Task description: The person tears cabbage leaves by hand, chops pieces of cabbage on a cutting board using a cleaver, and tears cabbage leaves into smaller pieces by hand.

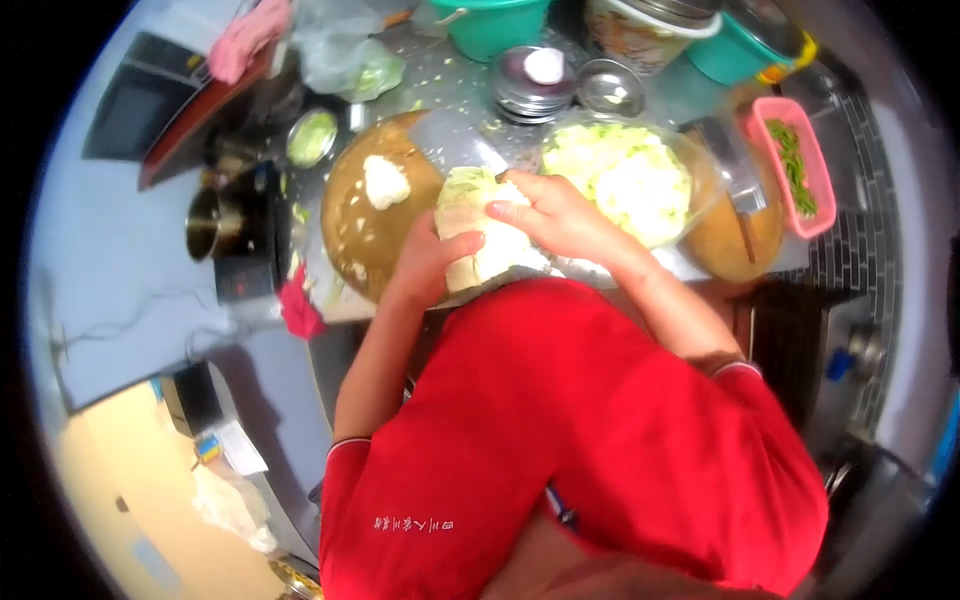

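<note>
A pale green-white cabbage piece [480,235] is between my two hands near the counter's front edge. My left hand [428,258] grips its left side, thumb lying across the front. From the right, my right hand [562,214] is closed over its upper right part, with the fingertips partly hidden. Just behind the cabbage, a wide cleaver blade [455,140] lies partly over a round wooden chopping board [345,220]. A white cabbage chunk [385,182] and small scraps rest on that board. To the right of my hands, a large bowl [707,175] is full of chopped cabbage [620,180].
A second cleaver [728,165] rests on another round board [740,250]. Beyond it stands a pink tray [823,195] holding green vegetables. Stacked plates [530,108], a metal bowl [610,88] and teal buckets [490,30] line the back. A red cloth [298,305] hangs at the left edge.
</note>
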The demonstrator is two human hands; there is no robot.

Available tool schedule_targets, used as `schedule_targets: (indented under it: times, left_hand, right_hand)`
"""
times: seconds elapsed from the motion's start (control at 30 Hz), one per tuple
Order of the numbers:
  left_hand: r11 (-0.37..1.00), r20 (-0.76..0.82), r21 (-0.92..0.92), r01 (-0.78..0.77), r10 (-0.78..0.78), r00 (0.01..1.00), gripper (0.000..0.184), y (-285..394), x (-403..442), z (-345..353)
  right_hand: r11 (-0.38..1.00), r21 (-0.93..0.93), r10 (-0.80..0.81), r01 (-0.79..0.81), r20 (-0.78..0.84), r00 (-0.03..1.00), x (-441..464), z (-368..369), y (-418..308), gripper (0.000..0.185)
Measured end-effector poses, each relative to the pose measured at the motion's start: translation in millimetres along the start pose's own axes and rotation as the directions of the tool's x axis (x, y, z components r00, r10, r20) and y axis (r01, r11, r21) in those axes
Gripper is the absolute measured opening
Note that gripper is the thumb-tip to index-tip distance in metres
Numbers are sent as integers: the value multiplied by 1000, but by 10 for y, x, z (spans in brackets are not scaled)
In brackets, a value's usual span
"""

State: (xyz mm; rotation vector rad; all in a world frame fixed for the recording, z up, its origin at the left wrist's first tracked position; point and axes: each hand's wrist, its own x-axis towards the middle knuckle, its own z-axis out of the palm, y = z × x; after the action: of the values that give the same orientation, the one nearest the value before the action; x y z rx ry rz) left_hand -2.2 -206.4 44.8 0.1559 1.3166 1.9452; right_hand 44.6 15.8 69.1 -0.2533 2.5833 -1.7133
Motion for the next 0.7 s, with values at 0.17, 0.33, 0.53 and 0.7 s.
schedule_targets:
  times: [0.17, 0.33, 0.53, 0.7]
  left_hand:
    - [969, -66, -226, -103, 90, 994, 52, -180, 303, 649]
    - [983, -219, -142, -116, 83, 972, 45, -330, 540, 930]
    - [983, -289, -159, -97, 47, 956, 44, -229, 460, 969]
    - [999, -177, -31, 12, -18, 984, 48, -258, 522, 977]
  right_hand:
    - [410, 911, 354, -34, -125, 927, -236, -186, -104, 25]
    - [723, 686, 500, 83, -602, 622, -312, -332, 170, 21]
    - [974, -186, -53, -130, -742, 668, -820, -1099, 720, 42]
    - [745, -594, -60, -303, -512, 857, -1123, -1135, 997, 59]
